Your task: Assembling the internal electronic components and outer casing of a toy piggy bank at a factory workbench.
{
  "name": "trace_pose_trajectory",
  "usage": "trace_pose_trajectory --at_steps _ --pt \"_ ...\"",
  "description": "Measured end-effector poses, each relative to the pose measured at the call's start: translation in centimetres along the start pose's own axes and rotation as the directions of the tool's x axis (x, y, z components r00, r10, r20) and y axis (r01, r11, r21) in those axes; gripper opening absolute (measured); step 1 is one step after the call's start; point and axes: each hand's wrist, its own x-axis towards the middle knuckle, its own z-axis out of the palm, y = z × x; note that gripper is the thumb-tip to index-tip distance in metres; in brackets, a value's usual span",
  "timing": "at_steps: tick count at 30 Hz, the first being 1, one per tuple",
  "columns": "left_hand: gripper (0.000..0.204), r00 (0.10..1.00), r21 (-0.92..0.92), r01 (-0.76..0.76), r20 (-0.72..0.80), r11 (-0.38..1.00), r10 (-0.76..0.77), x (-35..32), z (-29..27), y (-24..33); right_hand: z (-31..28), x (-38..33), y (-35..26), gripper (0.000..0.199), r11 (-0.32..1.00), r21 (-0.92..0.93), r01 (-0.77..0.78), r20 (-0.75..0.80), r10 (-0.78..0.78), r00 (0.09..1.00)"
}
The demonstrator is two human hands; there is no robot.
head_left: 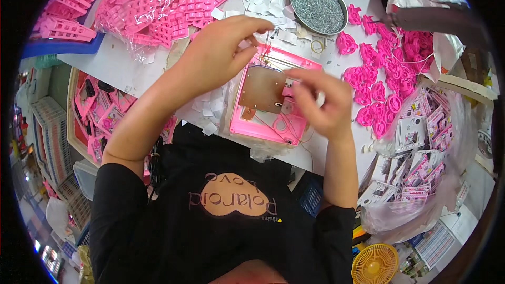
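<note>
Item 1: pink plastic housing (247, 127), shallow and rectangular, lying open on the white worktable (113, 71), directly before the person and between the two hands. A wrinkled clear plastic sheet (263, 153) shows along its near edge.

Item 2: brown circuit board (262, 89), roughly square, lying over the left and middle part of the housing. Thin dark wires (267, 57) rise about its far edge.

Item 3: left hand (225, 46), above the far left corner of the housing, near the wires; fingers bent, thumb set apart from the forefinger.

Item 4: right hand (331, 102), over the right side of the housing; forefinger reaching leftward towards the board, thumb lower. Blurred; whether the fingers of either hand pinch a wire or small part cannot be told.

Item 5: round metal dish (344, 6), filled with small grey metal pieces, beyond the housing; a thin tan band (317, 47) nearer the housing.

Item 6: white paper slips (258, 6), scattered left of the dish.

Item 7: pink keypad-like frames (194, 5), heaped at far left, partly under clear film.

Item 8: pink looped parts (377, 92), many, spread on the right.

Item 9: clear bag (386, 221) of printed pieces, pink and white, at the right edge.

Item 10: yellow basket (374, 265), round, lower right.
</note>
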Motion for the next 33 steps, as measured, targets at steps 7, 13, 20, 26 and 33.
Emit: trace_pose_trajectory --at_steps 7,13,20,26,33 --pt "0.017 0.998 0.229 0.035 0.050 0.973 -0.048 -1.6 -0.2 -0.3 0.5 6.3 2.7 0.019 0.845 -0.533 0.049 -0.103 -0.122 0.987" --pt "0.010 0.999 0.290 -0.024 0.039 0.957 0.014 -1.1 -0.5 0.5 2.0 9.3 3.7 0.020 0.972 -0.233 -0.017 0.134 0.049 0.990" --pt "0.006 0.997 -0.096 -0.048 0.057 0.994 0.054 -0.4 1.4 -0.3 1.4 8.5 4.1 0.020 0.993 -0.015 -0.118 0.268 0.117 0.956" --pt "0.006 0.925 -0.227 0.207 0.363 0.952 -0.115 -0.9 1.9 -0.2 0.7 7.9 4.2 0.027 0.968 0.239 -0.079 0.217 0.026 0.976" --pt "0.012 0.959 -0.154 -0.128 0.234 0.980 0.162 -0.6 3.1 -1.3 0.9 7.7 4.1 0.032 0.983 0.173 -0.063 0.186 0.030 0.982"
